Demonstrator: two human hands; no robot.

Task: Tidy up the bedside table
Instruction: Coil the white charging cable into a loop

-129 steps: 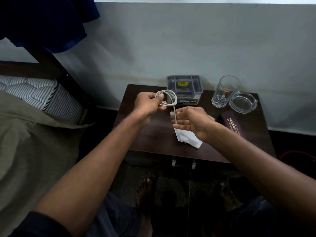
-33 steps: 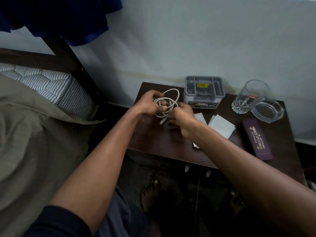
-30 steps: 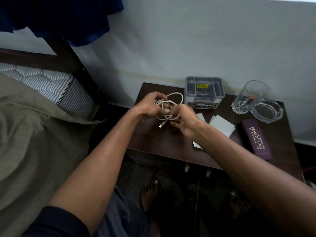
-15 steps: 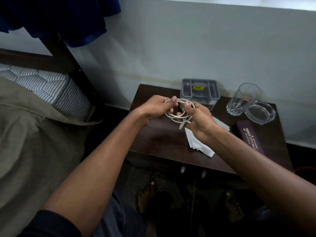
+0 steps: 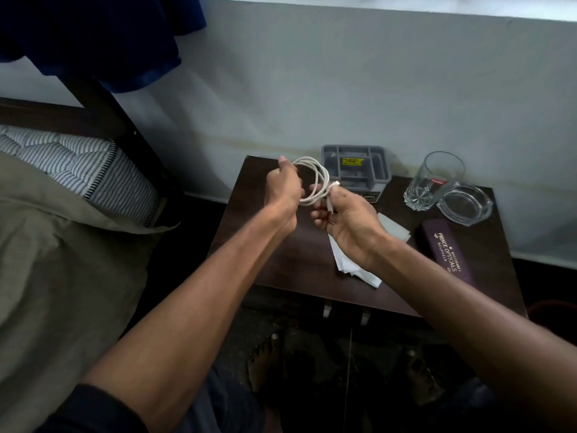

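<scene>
Item one, white cable: coiled into a few loose loops and held in the air above the back of the bench, in front of the grey organiser. I judge it light, limp and springy; the loops will want to open out if I slacken. Best hold is across the gathered strands, with the free plug end pinned separately.

Item two, left hand: fingers pressed together in a fist around the left side of the coil, gripping all strands at once.

Item three, right hand: thumb and forefinger pinch the cable's plug end at the right of the coil; the other fingers are half curled and loosely spread beneath, holding nothing that I can make out.

Item four, remaining on the bench: white paper slips lying partly under my right wrist; a purple spectacle case towards the right edge; a cut-glass tumbler, upright, just beside a clear glass ashtray. Both glass pieces I rate fragile and slippery, to be lifted by the walls with care.

Status, as I read it: coiling nearly complete, the loose end wants tucking, then the bundle can go down by the organiser.
</scene>
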